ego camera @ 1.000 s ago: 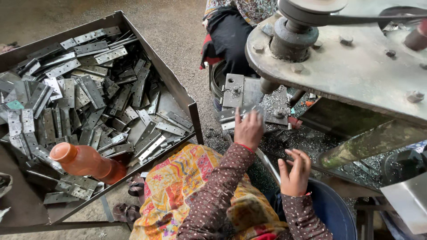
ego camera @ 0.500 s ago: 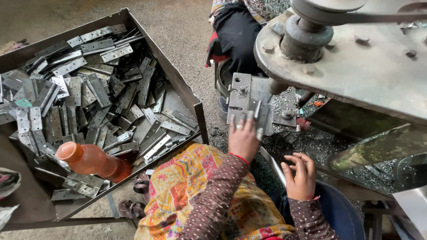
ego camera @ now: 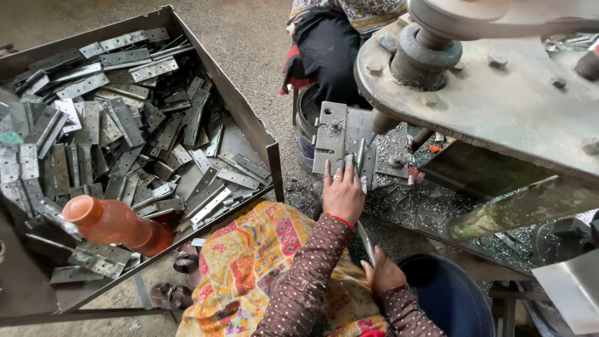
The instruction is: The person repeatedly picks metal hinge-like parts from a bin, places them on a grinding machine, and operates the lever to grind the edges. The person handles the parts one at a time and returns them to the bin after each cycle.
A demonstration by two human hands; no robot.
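Head view. The left hand (ego camera: 342, 193) lies flat, fingers extended and gripping nothing, pressing a narrow metal strip (ego camera: 360, 156) against the jig plate (ego camera: 334, 134) directly below the press spindle (ego camera: 382, 122). The right hand (ego camera: 382, 274) is closed on a second strip (ego camera: 366, 242) above the blue bucket (ego camera: 446, 293). Risk, as judged: fingertips so near the spindle could be struck or cut by swarf; an unclamped strip could shift. A bin (ego camera: 249, 122) of hinges stands to the left.
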